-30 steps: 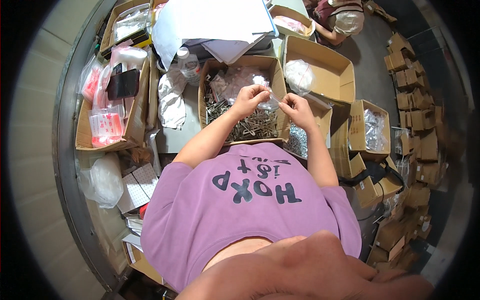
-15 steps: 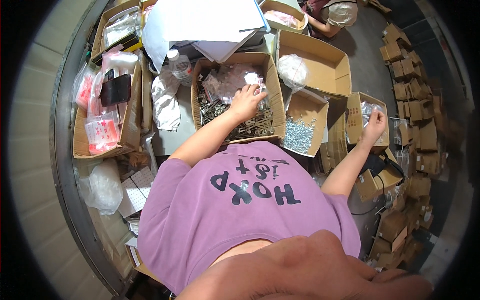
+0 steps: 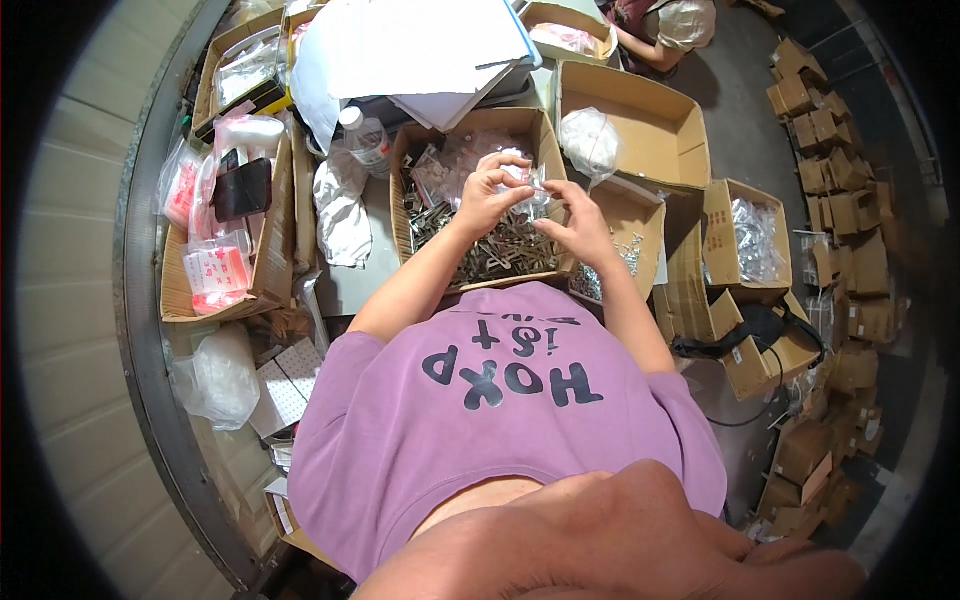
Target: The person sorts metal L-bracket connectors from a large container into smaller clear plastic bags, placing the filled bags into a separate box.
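Observation:
My left hand (image 3: pixel 492 197) is over a cardboard box (image 3: pixel 562 245) of metal parts, its fingers curled round a small clear plastic bag (image 3: pixel 536 203). My right hand (image 3: pixel 582 228) meets it from the right, thumb and forefinger closing at the bag's edge. What lies inside the bag is too small to make out. Below both hands, many small flat metal pieces (image 3: pixel 505 252) fill the near part of the box. Farther back in it are more clear little bags (image 3: pixel 455 165).
An open box of screws (image 3: pixel 650 215) adjoins on the right, with a box of filled clear bags (image 3: pixel 757 240) beyond it. A water bottle (image 3: pixel 368 148) and white cloth (image 3: pixel 342 205) stand left. A phone (image 3: pixel 243 190) lies on a box of bags. Another person's arm (image 3: pixel 648 48) shows at the back.
My right hand has come from the box of filled bags at the right to beside my left hand. The small bag is now between both hands; the view has shifted slightly.

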{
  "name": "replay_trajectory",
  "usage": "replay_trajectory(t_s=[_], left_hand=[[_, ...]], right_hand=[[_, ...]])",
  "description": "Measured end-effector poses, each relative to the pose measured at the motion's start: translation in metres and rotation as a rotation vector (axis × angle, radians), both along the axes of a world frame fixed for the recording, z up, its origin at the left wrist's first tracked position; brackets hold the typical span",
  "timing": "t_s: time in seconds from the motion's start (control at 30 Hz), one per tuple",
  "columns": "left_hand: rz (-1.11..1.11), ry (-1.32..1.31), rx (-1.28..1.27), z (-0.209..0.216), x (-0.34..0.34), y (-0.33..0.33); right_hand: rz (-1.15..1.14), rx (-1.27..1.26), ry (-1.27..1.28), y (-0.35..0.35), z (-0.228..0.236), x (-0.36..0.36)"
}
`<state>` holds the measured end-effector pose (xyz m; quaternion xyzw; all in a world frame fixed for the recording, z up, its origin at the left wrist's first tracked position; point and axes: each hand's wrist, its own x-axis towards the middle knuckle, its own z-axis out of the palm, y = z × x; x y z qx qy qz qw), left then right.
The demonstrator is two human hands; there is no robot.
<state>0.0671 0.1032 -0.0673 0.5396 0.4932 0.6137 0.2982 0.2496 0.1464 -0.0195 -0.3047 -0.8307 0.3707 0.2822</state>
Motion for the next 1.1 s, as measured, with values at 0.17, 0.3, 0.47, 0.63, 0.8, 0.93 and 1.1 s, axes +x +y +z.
replay_trajectory(t_s=[0.17,0.3,0.47,0.63,0.8,0.93,1.1], left_hand=[[-0.23,-0.388,-0.192,-0.005,0.0,-0.002],[-0.314,-0.382,-0.329,0.007,0.003,-0.007],[-0.279,-0.33,-0.387,0.004,0.001,-0.006],[-0.072,-0.042,-0.367,-0.007,-0.009,-0.002],[-0.092,-0.281,-0.248,-0.008,0.006,-0.001],[0.013,0.224,-0.307,0.004,-0.001,-0.004],[0.018,0.288,-0.122,0.008,0.003,-0.007]], right_hand=[[-0.052,-0.386,0.093,0.011,-0.015,-0.01],[-0.057,-0.38,0.195,0.017,-0.017,-0.01],[-0.118,-0.281,0.142,0.016,-0.011,-0.009],[-0.188,-0.206,0.138,0.015,-0.003,-0.006],[-0.021,-0.05,0.018,0.005,0.023,-0.007],[0.061,0.105,-0.023,0.004,0.02,-0.011],[0.134,0.202,-0.202,0.004,0.022,-0.016]])
